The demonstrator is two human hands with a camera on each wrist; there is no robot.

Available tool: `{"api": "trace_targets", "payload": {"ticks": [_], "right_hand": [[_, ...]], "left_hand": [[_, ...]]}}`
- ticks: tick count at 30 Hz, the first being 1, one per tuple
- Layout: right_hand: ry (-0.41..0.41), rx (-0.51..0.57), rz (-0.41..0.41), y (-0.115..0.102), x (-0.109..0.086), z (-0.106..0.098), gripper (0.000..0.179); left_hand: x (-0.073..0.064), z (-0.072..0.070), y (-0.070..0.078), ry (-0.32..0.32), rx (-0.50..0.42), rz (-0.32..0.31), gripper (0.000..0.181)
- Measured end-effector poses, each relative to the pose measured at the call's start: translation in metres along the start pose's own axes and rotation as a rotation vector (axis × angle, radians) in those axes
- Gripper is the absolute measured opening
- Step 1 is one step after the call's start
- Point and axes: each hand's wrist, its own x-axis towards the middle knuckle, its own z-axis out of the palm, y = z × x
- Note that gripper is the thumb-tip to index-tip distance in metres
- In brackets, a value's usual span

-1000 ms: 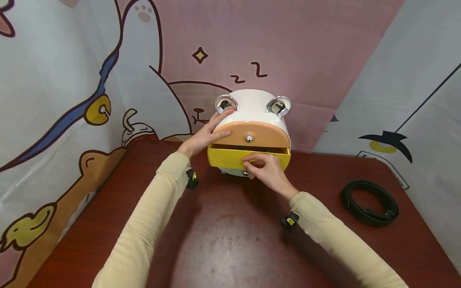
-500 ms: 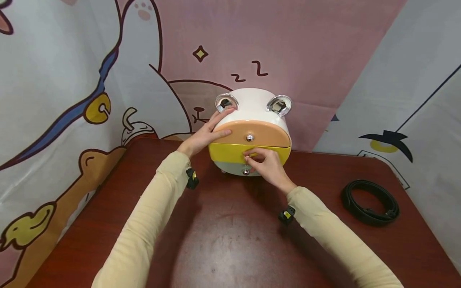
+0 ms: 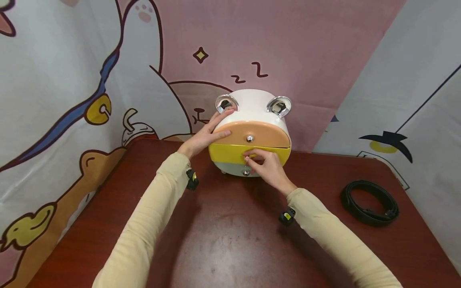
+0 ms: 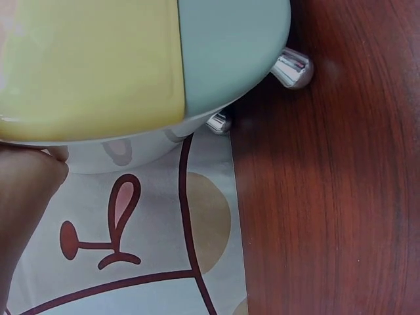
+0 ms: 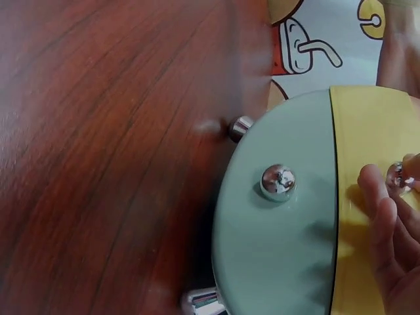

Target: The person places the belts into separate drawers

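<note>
Here's the frog-faced cabinet [image 3: 252,106], standing on the table [image 3: 223,244] just right of centre in the head view, and the left hand [image 3: 205,138] is on its left flank, fingers spread up the white side, thumb lying straight across the orange drawer [image 3: 268,132]. Over on the front, the right hand [image 3: 270,166] has thumb and finger pinching the chrome knob [image 5: 395,176] at the right edge of the right wrist view, and that knob belongs to the yellow drawer [image 3: 225,153], which sits flush or very nearly so. How does it handle? The shell looks stiff and glossy, probably hard plastic or painted metal, so expect slick faces where a flat fingertip skates; the round knob is the only real purchase, small and smooth, best taken square on from both sides. The whole body looks fairly light, up on little chrome feet [image 5: 241,128], so a tug could well drag it, and that spread palm at the upper left makes a sensible brace. Likely weak spots: the shiny eyes [image 3: 279,106], poor handles both!
</note>
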Motion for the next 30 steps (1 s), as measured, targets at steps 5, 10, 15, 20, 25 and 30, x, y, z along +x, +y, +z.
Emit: {"api": "trace_targets", "payload": {"ticks": [5,10,15,20,25,30], "right_hand": [[0.041,-0.100,-0.075,-0.0008,-0.0014,-0.0014,0.014],[0.086,-0.100,-0.098,-0.0001,-0.0025,-0.0029,0.013],[0.092,-0.088,-0.093,0.0006,-0.0025,-0.0002,0.014],[0.064,-0.101,-0.084,-0.0008,0.0010,0.0019,0.013],[0.054,-0.090,-0.063,-0.0014,0.0039,0.0005,0.013],[0.035,-0.054,-0.055,-0.0001,-0.0005,-0.0013,0.017]], "left_hand": [[0.0004,0.0016,-0.0004,-0.003,-0.010,-0.001,0.065],[0.0005,0.0020,0.0003,0.000,-0.005,0.014,0.064],[-0.0019,0.0015,0.0010,0.010,0.007,0.047,0.061],[-0.0035,0.0023,0.0005,0.032,-0.023,0.069,0.060],[-0.0024,0.0034,0.0013,0.037,-0.029,0.075,0.060],[-0.0014,0.0047,0.0002,0.037,-0.042,0.072,0.061]]}}
